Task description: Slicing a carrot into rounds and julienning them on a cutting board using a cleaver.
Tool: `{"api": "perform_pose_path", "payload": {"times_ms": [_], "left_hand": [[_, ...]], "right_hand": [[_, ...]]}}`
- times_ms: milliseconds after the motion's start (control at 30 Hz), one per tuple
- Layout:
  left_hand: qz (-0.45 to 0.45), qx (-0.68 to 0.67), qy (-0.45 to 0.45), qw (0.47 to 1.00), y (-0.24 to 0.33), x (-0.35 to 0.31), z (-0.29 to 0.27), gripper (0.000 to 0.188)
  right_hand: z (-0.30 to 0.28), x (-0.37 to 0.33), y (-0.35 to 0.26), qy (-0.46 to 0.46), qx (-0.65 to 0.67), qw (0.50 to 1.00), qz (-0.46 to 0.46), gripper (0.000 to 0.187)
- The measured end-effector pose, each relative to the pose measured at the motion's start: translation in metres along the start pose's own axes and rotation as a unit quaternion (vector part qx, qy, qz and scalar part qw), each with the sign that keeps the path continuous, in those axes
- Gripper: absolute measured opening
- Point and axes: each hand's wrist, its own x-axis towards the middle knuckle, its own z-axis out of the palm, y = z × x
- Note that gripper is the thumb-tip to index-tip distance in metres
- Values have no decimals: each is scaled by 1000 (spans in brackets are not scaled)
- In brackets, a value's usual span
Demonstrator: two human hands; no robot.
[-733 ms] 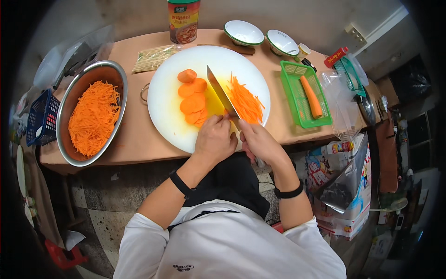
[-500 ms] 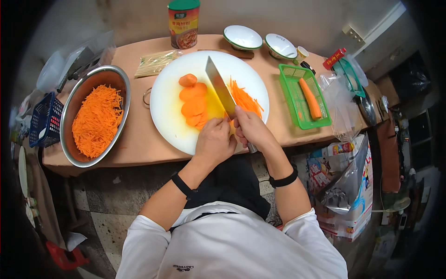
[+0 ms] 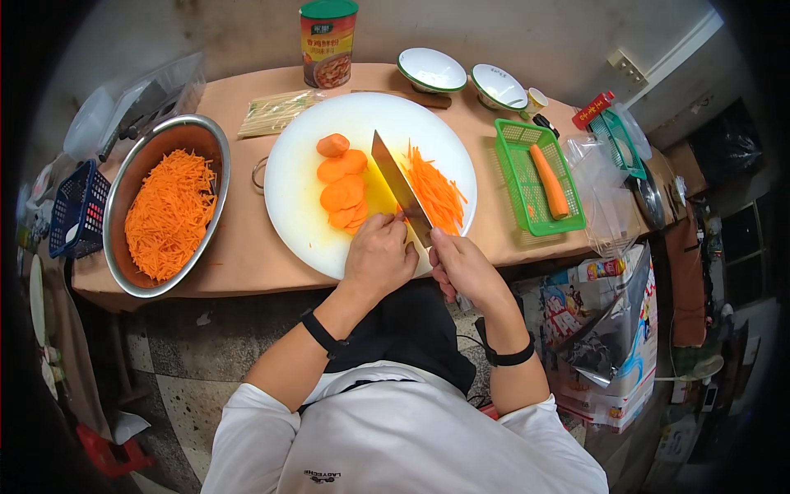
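My right hand (image 3: 465, 267) is wrapped round the handle of a broad kitchen knife (image 3: 401, 188), its blade pointing away from me over a round white cutting board (image 3: 288, 198). Just left of the blade, my left hand (image 3: 378, 255) presses down with curled fingers; a bit of orange carrot shows at its fingertips, mostly hidden. Overlapping carrot slices (image 3: 342, 193) lie in a row beyond this hand, with a rounded carrot end piece (image 3: 332, 146) at the far end. Thin carrot shreds (image 3: 436, 193) are heaped to the right of the blade.
At left stands a metal bowl (image 3: 224, 140) of carrot shreds (image 3: 169, 218). A green basket (image 3: 514, 177) at right holds a peeled carrot (image 3: 550, 183). Behind the board are bagged skewers (image 3: 280, 114), a tall can (image 3: 327, 49) and two white bowls (image 3: 432, 67) (image 3: 499, 85).
My right hand and the knife have shifted right and slightly nearer to me, along the shreds. The left hand stays almost in place, fingers still curled.
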Motion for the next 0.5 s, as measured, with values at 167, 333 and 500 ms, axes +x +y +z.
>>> {"api": "perform_pose_path", "payload": {"times_ms": [167, 333, 500], "left_hand": [[7, 0, 10, 1000, -1, 0, -1, 42], [11, 0, 5, 1000, -1, 1, -1, 41], [21, 4, 10, 1000, -2, 1, -1, 42]], "right_hand": [[0, -2, -10, -9, -11, 999, 37, 58], [2, 25, -16, -23, -31, 999, 2, 58], [6, 47, -22, 30, -33, 999, -5, 59]]}}
